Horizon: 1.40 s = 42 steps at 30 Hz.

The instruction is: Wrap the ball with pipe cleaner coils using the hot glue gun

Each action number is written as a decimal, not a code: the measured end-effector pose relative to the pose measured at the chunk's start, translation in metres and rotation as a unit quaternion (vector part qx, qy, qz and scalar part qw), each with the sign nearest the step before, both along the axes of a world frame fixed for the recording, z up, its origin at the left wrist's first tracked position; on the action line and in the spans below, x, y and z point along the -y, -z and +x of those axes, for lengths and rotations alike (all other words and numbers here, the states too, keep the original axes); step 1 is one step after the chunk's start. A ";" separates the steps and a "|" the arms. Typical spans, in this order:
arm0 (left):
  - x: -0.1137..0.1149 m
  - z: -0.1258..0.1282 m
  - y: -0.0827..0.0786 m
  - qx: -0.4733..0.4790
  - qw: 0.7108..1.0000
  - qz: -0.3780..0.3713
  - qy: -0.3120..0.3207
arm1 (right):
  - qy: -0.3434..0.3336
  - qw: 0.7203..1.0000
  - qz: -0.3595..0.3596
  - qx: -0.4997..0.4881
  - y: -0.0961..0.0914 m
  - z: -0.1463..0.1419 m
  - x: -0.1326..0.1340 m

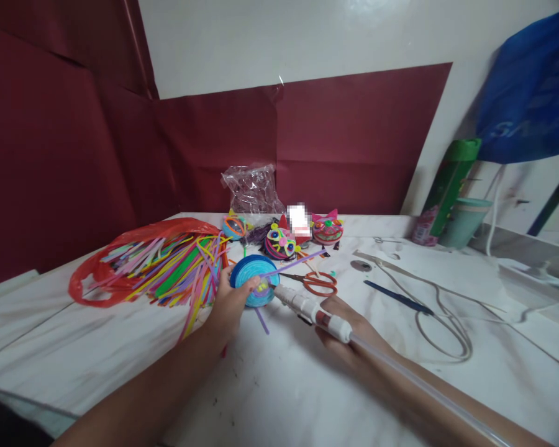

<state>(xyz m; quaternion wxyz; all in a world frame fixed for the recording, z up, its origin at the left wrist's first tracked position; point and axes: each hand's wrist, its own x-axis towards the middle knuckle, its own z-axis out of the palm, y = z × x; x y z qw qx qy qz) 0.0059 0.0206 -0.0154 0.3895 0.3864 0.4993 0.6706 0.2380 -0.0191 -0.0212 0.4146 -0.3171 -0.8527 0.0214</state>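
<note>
My left hand (230, 303) is closed around a blue coiled round shape (254, 278) made of wound strips, held just above the white table (279, 385). A purple strip (294, 263) runs from the coil out to the right. My right hand (349, 326) grips a white glue gun (313, 310) with a clear glue stick trailing back along my forearm. The gun's nozzle touches the right edge of the blue coil.
A red plastic bag (121, 264) of several coloured strips lies at the left. Finished colourful cat-faced pieces (327, 228) and a clear bag (253, 188) stand behind. Orange-handled scissors (315, 282), a blue pen (397, 297), a grey cable (442, 323) and a green bottle (445, 192) lie to the right.
</note>
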 end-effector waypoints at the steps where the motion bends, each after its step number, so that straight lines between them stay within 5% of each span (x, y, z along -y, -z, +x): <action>1: 0.000 0.000 0.000 0.001 1.000 0.000 0.000 | -0.003 1.000 0.001 -0.001 0.001 -0.001 0.000; 12: 0.005 0.005 -0.008 0.006 1.000 -0.009 -0.009 | 0.006 0.999 0.050 -0.010 0.007 -0.011 0.003; 33: 0.004 0.004 -0.006 0.026 1.000 0.012 -0.002 | 0.056 0.998 0.011 0.010 0.009 -0.014 0.002; 42: 0.004 0.004 -0.006 0.031 0.999 0.010 0.006 | 0.046 0.997 0.062 0.001 0.005 -0.012 0.003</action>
